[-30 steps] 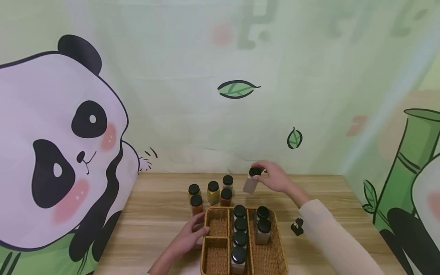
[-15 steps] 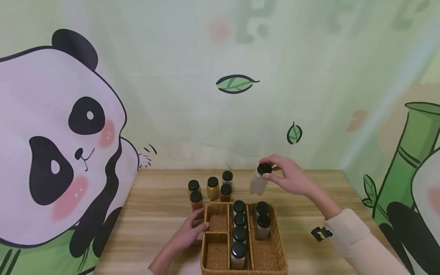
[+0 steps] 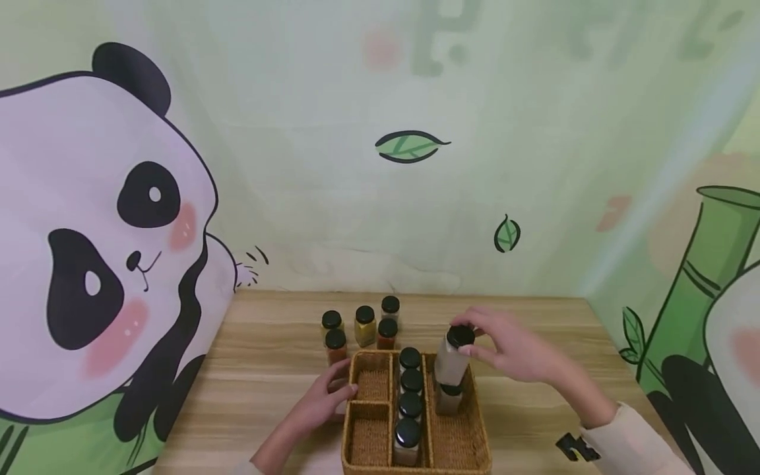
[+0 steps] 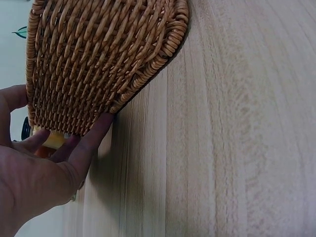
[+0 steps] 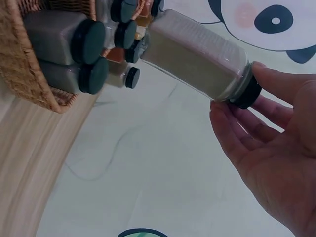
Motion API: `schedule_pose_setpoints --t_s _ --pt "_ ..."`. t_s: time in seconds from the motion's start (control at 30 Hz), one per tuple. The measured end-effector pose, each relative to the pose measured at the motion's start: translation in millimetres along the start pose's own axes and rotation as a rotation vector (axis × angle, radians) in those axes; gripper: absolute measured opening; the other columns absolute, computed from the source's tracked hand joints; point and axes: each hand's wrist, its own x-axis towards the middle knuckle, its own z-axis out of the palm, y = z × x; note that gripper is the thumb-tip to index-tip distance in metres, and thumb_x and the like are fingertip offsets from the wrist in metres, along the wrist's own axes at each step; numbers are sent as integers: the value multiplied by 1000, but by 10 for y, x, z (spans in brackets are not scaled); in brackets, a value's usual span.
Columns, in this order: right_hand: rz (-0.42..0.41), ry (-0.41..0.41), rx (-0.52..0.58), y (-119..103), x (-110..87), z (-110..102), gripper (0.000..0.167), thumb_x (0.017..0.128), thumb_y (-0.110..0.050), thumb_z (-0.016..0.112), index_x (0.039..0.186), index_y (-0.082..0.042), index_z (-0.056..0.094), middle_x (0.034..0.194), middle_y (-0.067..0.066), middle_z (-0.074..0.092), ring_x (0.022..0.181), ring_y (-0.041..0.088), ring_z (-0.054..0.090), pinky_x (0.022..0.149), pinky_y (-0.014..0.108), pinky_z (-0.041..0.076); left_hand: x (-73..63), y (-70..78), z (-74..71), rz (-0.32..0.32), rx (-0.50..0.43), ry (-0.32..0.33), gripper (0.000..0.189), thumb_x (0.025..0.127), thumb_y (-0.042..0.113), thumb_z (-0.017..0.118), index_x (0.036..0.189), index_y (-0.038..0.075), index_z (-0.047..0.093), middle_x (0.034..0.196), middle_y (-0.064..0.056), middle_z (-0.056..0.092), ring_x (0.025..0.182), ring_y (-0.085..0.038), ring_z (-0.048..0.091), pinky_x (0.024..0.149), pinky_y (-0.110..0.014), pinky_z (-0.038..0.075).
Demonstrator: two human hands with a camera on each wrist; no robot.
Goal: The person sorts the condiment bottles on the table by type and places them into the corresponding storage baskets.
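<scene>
My right hand point(image 3: 516, 346) pinches the black lid of a clear spice jar point(image 3: 451, 359) between thumb and fingers. The jar tilts over the right compartment of a woven basket point(image 3: 415, 470), overlapping the back jars there in the head view. Pale grey-brown contents show through it in the right wrist view. A similar jar point(image 3: 449, 400) stands in that compartment, and several dark-lidded jars point(image 3: 407, 435) line the middle one. My left hand point(image 3: 320, 399) holds the basket's left side, thumb at the rim and fingertips point(image 4: 101, 126) against the outer wicker wall.
Behind the basket, several smaller jars with yellow, orange and red contents, including a yellow one point(image 3: 365, 328), stand on the wooden table point(image 3: 267, 343). A small black object point(image 3: 577, 447) is beside the right sleeve. A panda-printed backdrop point(image 3: 332, 198) rises behind the table.
My right hand has carried the jar rightward, then toward me from the table behind the basket to over its right compartment. The left hand has stayed at the basket's side.
</scene>
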Motion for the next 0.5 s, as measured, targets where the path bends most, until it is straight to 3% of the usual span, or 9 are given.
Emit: schedule_pose_setpoints --t_s 0.17,0.5 --pt "11 -20 5 -9 -147 117 38 104 -24 71 137 -7 64 130 4 68 115 23 67 95 46 61 13 6 -22 -3 10 3 67 109 22 62 166 9 29 163 -32 32 141 -54 45 88 -54 64" --pt "-12 62 31 73 -436 527 38 99 -14 76 135 -9 65 126 3 69 111 21 68 91 42 63 -5 16 -16 -29 17 8 69 108 23 63 166 7 28 161 -33 34 139 -52 48 88 -52 64"
